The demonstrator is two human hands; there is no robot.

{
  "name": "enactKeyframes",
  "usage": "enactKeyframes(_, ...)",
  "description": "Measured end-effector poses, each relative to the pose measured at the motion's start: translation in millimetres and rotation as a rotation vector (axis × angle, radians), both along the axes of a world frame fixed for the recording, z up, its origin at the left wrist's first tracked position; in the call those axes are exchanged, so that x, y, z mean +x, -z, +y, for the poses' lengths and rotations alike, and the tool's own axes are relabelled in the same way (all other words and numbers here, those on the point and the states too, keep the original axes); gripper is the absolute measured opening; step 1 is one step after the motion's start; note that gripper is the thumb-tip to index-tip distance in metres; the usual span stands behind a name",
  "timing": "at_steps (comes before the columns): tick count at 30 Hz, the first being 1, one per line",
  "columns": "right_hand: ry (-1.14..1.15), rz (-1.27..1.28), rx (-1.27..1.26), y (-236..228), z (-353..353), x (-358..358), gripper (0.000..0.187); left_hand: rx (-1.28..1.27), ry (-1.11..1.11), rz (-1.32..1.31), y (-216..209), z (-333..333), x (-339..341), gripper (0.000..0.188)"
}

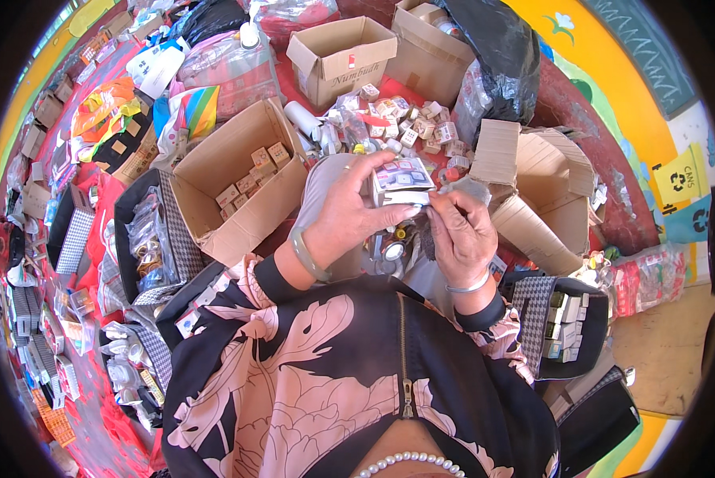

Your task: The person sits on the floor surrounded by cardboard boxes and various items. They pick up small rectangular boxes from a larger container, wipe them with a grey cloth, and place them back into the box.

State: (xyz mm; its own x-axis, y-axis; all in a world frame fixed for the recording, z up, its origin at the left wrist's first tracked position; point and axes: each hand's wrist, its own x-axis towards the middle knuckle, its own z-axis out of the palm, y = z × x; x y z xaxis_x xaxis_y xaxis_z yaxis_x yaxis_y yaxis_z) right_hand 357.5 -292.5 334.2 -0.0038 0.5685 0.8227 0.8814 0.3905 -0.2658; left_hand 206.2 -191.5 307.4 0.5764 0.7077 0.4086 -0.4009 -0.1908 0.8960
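- The small white carton (403, 177) is up in front of the person's chest, between the two hands, over the lap.
- The left hand (340, 213) grips the carton's left end. Its thumb is on the near edge and its fingers go round the far side. I think it holds on like this so the carton does not wobble.
- The right hand (462, 237) has its thumb and finger pinched together at the near right corner. This looks like a grip for small, careful work. I cannot tell if it pinches the carton itself or some tiny bit there.
- The carton's long way goes from left to right, across the person's body, with a little tilt. Its side with the colored squares looks up, and a plain pale side looks back at the person.
- A pile of little cartons (429, 131) lies just past the hands, maybe so they are easy to reach.
- An open cardboard box (228, 147) on the left has more small cartons (263, 166) in it. Its tall walls likely stop them from rolling away.
- A checkered bin (531, 315) by the right elbow holds pale cartons (565, 323), packed close together, perhaps to save room.
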Motion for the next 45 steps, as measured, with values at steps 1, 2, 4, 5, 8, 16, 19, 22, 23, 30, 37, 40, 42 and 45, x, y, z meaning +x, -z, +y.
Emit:
enactKeyframes(1,-0.006,0.024,-0.004,0,-1,-1,0.031,0.020,-0.005,0.008,2,1,0,0.065)
enactKeyframes(2,-0.012,0.048,-0.008,0,-3,-3,0.030,0.039,-0.009,0.015,6,2,1,0.064)
enactKeyframes(4,-0.016,0.058,-0.004,0,-3,-4,0.030,0.048,-0.008,0.004,8,2,3,0.064)
enactKeyframes(5,-0.013,0.042,0.005,-1,-2,-3,0.031,0.037,-0.002,-0.014,8,1,4,0.064)
enactKeyframes(8,-0.002,0.031,0.006,0,-1,-1,0.032,0.072,-0.017,-0.029,8,1,5,0.063)
enactKeyframes(16,-0.001,0.017,-0.021,-1,-1,1,0.032,0.008,-0.039,-0.049,10,0,8,0.060)
enactKeyframes(19,0.018,0.034,-0.044,-3,1,0,0.035,0.065,-0.044,-0.028,13,2,9,0.057)
enactKeyframes(22,0.017,0.202,-0.145,0,4,2,0.048,0.050,0.009,-0.004,13,4,6,0.054)
enactKeyframes(23,0.011,0.330,-0.214,-2,3,3,0.053,-0.001,0.055,-0.015,7,4,4,0.053)
enactKeyframes(30,-0.372,0.969,-0.771,-18,6,14,0.067,-0.200,0.301,-0.076,10,1,-1,0.052)
enactKeyframes(37,-0.301,0.954,-0.826,-12,5,12,0.059,-0.114,0.214,0.010,12,-1,4,0.047)
enactKeyframes(40,-0.251,0.919,-0.647,-4,7,15,0.053,-0.284,0.229,-0.049,15,-2,8,0.039)
enactKeyframes(42,-0.307,1.152,-0.581,-18,6,17,0.041,-0.553,0.286,-0.187,21,2,10,0.038)
enactKeyframes(45,-0.284,1.520,-0.360,-33,4,41,0.038,-0.824,0.376,-0.334,25,9,6,0.045)
